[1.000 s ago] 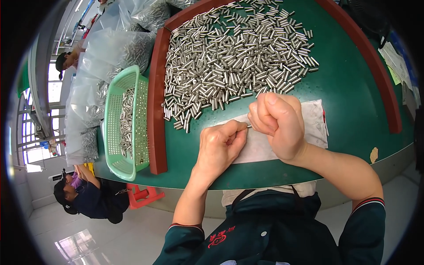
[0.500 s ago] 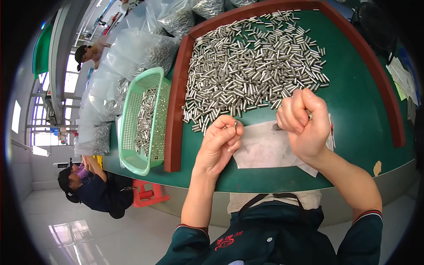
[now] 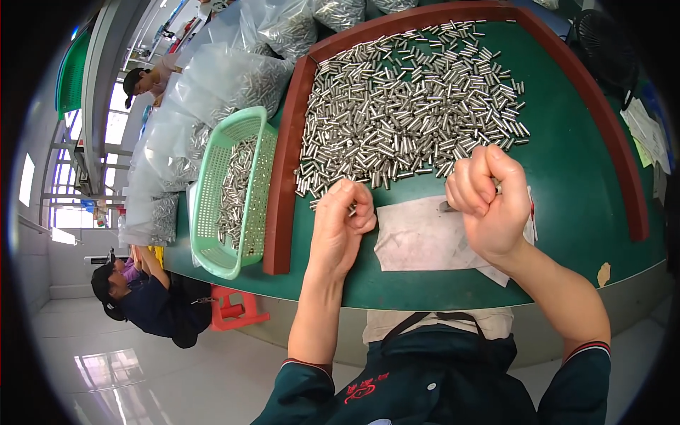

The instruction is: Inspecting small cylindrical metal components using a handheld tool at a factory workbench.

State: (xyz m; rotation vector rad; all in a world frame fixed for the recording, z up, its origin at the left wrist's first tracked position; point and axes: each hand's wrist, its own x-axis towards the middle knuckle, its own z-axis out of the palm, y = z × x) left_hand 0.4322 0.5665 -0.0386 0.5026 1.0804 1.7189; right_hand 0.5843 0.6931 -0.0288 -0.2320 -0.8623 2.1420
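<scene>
Metal pins (image 3: 411,113) lie heaped on the green table (image 3: 567,177) in front of you, bounded by a red-brown border (image 3: 283,177), with more in the green basket (image 3: 230,262) to your left. Your left hand (image 3: 343,223) curls closed by the heap's near edge and your right hand (image 3: 492,202) makes a fist over the pale cloth (image 3: 418,237); I cannot tell what either holds.

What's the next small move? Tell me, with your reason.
Probably uncurl the left hand slightly: its curled fingers mostly hide whatever they may hold, so it's hard to check; the pins lie just beyond.
</scene>
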